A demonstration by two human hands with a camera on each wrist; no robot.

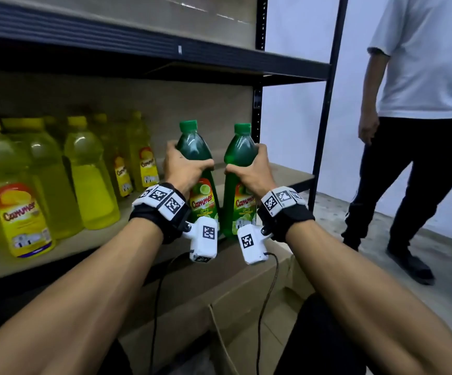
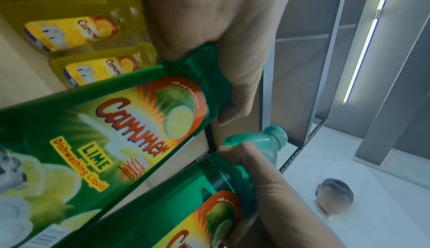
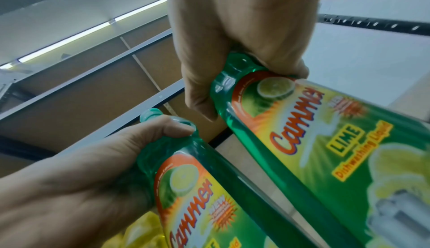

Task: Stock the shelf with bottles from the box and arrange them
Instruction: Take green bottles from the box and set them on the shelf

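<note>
Hands gripping two green lime bottles by the shoulders, left hand (image 1: 183, 169) on left bottle (image 1: 202, 185), right hand (image 1: 249, 171) on right bottle (image 1: 239, 185), right of the yellow bottles (image 1: 89, 171) above the shelf (image 1: 287, 174); crowding could topple neighbours.

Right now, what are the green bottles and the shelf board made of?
Green bottles: likely clear glossy plastic; liquid shows through, highlights glint, printed labels. Caps: opaque green plastic, seemingly. Shelf board: matte tan, wood-like; exact material unclear.
</note>
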